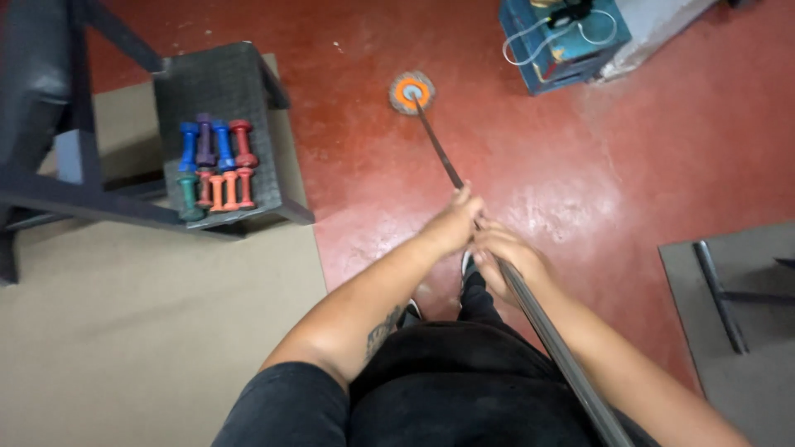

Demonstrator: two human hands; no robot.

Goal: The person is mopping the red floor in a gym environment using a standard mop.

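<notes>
**Both hands on a long metal pole over a red floor**

The left hand [453, 223] and the right hand [505, 258] are wrapped side by side, touching, around a long dark metal pole [538, 319]. The pole slants away to a small round mop head with an orange centre [411, 92] resting on the glossy red floor [646, 157]. Bare floor surrounds the head. To the left lies a tan mat [124, 331], whose edge runs near the feet, and a dark rack [217, 87] carrying small coloured dumbbells [217, 165]. A blue crate [563, 41] sits beyond, well apart.
</notes>
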